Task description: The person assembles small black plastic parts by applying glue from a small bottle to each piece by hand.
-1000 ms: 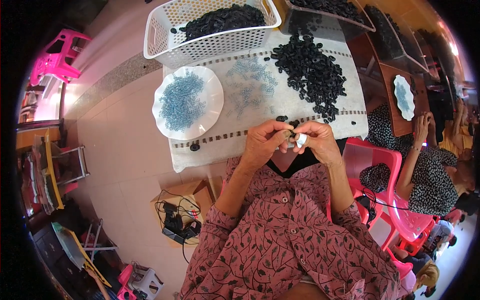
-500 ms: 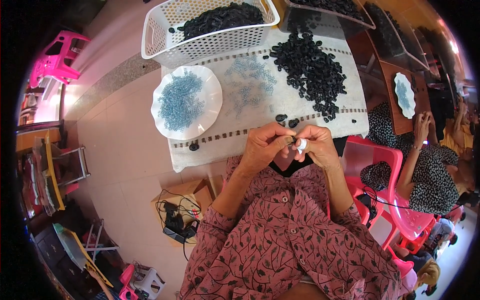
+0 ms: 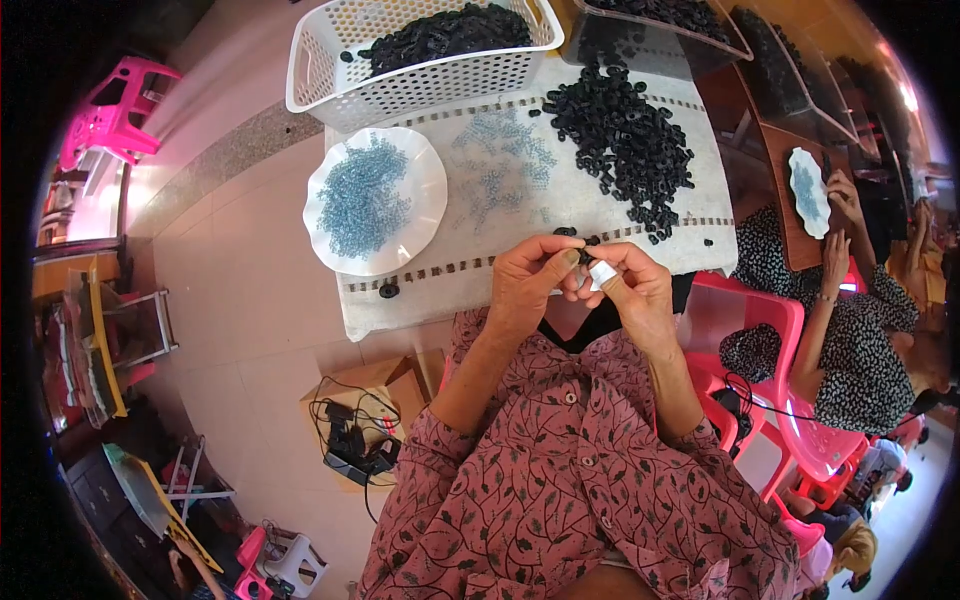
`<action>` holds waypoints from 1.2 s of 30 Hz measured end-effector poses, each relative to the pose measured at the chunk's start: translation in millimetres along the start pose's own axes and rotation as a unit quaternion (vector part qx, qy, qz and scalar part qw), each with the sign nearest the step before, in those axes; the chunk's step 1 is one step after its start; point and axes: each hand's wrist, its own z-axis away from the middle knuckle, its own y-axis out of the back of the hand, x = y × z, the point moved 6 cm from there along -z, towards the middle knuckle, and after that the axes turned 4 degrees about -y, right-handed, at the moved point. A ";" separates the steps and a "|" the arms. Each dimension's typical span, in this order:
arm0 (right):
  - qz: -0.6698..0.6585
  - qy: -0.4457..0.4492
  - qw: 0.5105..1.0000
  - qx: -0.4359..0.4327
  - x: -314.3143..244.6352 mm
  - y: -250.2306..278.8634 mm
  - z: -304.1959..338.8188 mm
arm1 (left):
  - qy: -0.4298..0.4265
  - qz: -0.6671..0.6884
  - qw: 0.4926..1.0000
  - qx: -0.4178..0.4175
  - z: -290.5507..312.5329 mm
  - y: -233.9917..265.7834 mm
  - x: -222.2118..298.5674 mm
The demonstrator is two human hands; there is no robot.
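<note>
Just past the near edge of the cloth-covered table, my left hand (image 3: 533, 284) pinches a small black part (image 3: 586, 257) between thumb and forefinger. My right hand (image 3: 638, 290) closes on the same part from the other side, the fingertips of both hands nearly meeting. Something white (image 3: 602, 275) sits at my right fingers; whether it is a wrap or a held piece I cannot tell. A loose black part (image 3: 565, 231) lies on the cloth beyond my fingers. Farther off spreads a heap of black parts (image 3: 630, 150). Small clear-blue pieces (image 3: 500, 165) lie scattered beside it.
A white scalloped plate (image 3: 428, 215) holds many clear-blue pieces. Behind it stands a white perforated basket (image 3: 430, 88) of black parts, beside a clear bin (image 3: 660, 45). Pink chairs (image 3: 790, 400) and another person's arm (image 3: 828, 290) are at right; a cardboard box (image 3: 385, 385) with cables sits at left.
My hands have shifted slightly up toward the table, and the white thing at my right fingers has tilted. At right, the other person's hands have moved apart, one toward their plate.
</note>
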 end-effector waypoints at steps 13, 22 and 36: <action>-0.030 -0.021 0.999 -0.003 4.5 4.5 -3.8 | 0.072 0.162 0.984 -0.007 -2.8 1.9 -12.5; 0.002 -0.021 1.000 0.014 8.1 5.2 -1.8 | 0.049 0.073 0.996 0.000 -0.6 1.8 -8.9; -0.027 -0.036 0.998 0.039 14.7 0.5 -5.0 | -0.019 -0.021 1.000 0.001 0.7 2.3 -1.4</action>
